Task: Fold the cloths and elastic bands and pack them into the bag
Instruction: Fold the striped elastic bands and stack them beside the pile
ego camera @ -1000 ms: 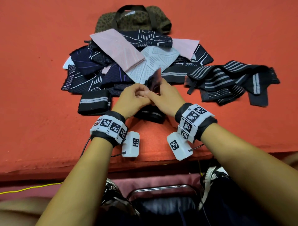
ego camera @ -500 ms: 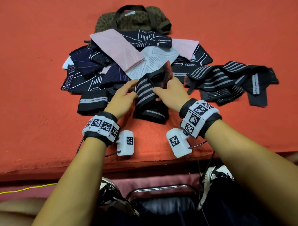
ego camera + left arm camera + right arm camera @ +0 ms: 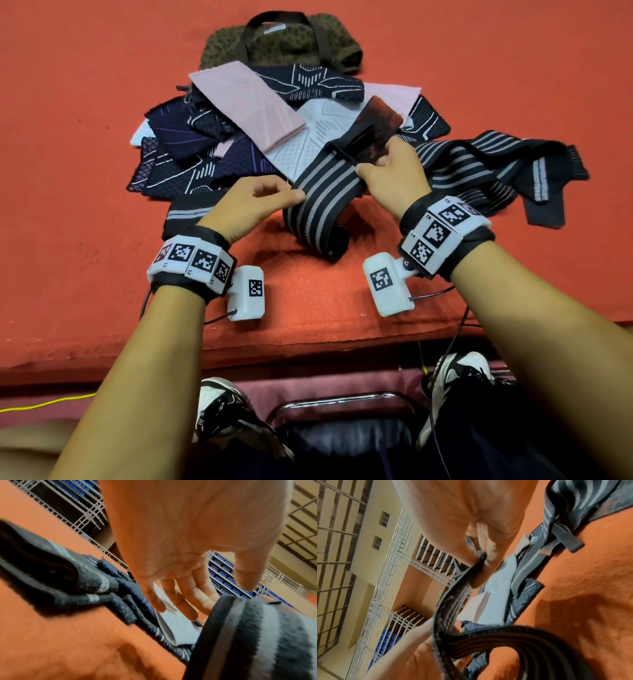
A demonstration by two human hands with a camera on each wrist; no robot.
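Slanting up-right — striped band (image 3: 325,192), right hand (image 3: 390,171) pinching, left hand (image 3: 250,202) seemingly loose.

Between your fingers: striped elastic band (image 3: 322,192), ribbed woven cloth, matt. Beneath: orange table cover (image 3: 85,171), napped felt-like cloth.

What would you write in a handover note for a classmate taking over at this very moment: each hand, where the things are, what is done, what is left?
Right hand: pinches the upper end of the striped band, holding it up.
Left hand: fingers loosely curled at the band's left edge; not clearly gripping.
Band's lower end lies looped on the table.
Cloths piled unfolded behind; more bands tangled right; one folded band left.
Bag at the back; nothing seen packed.
Left: fold this band, the rest, then pack.
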